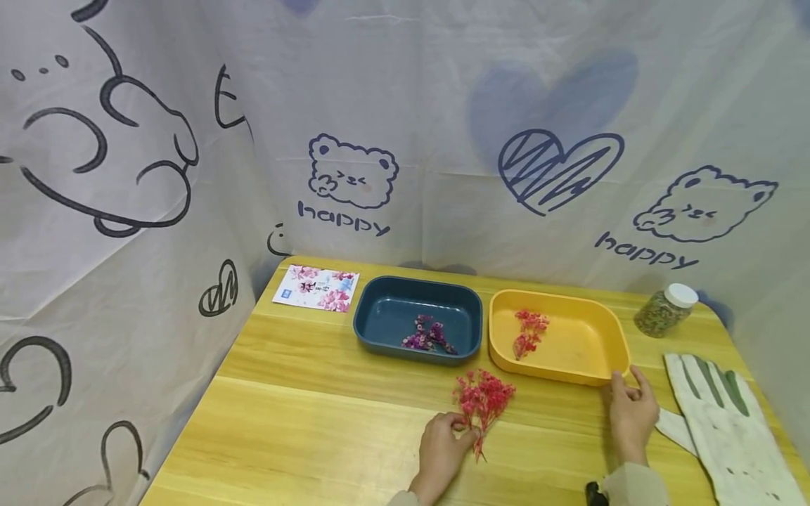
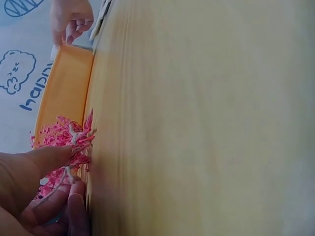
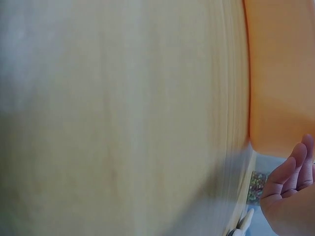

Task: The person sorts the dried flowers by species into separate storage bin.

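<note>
My left hand (image 1: 445, 450) pinches the stems of a bunch of red-pink dried flowers (image 1: 484, 397) near the table's front. In the left wrist view, a thin pale string (image 2: 61, 182) hangs around these stems between thumb and fingers. At the near right corner of the yellow tray (image 1: 563, 376), my right hand (image 1: 635, 414) grips the rim with thumb and fingertips. A small red-pink sprig (image 1: 530, 330) lies inside that tray, toward its left side. Beside it stands a dark blue tray (image 1: 386, 344) with purple dried flowers (image 1: 429, 336) in it.
On the wooden table (image 1: 285, 422), a floral-printed packet (image 1: 316, 287) lies at the back left. A white-lidded jar (image 1: 664, 311) of small mixed bits leans near the back right. White gloves (image 1: 728, 422) with green stripes lie along the right edge. A printed cloth (image 1: 443, 105) hangs behind.
</note>
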### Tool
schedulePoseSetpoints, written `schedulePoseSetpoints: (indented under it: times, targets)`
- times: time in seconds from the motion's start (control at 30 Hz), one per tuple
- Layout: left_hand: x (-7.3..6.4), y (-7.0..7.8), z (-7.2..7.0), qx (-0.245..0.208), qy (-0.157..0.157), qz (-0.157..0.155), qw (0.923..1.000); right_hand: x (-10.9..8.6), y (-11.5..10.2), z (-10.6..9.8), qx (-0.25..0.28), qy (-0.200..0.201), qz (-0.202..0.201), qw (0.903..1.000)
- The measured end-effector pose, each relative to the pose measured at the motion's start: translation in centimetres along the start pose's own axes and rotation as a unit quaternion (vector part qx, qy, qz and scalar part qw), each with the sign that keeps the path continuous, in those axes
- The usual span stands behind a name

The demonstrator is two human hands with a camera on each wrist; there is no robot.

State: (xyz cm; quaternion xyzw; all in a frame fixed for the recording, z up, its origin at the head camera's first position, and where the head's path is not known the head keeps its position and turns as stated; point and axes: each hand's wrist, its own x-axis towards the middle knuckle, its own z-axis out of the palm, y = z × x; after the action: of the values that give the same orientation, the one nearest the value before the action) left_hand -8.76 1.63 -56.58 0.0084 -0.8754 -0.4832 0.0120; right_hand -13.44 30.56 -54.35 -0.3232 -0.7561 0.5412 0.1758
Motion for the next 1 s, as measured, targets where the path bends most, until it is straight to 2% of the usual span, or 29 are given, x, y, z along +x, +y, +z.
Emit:
schedulePoseSetpoints:
  times: [0.17, 0.4, 0.7, 1.0]
  targets:
    - [-0.1, 0.0, -0.1, -0.057, -0.002, -0.007, 0.9984, 0.1, 0.1, 0.0, 0.001, 0.003, 0.003, 1.0000]
    - [-0.3, 0.2, -0.5, -0.161, -0.016, -0.027, 0.9864, 0.2, 0.1, 0.1, 0.000, 0.008, 0.000, 1.0000]
    - [-0.1, 0.2, -1.0, -0.198, -0.040, -0.049, 0.9782, -0.1, -0.1, 0.0, 0.000, 0.003, -0.007, 1.0000]
    - [0.6, 1.2, -1.3, -0.218, -0.038, -0.028, 0.9749, -0.1, -0.1, 0.0, 0.001, 0.000, 0.002, 1.0000]
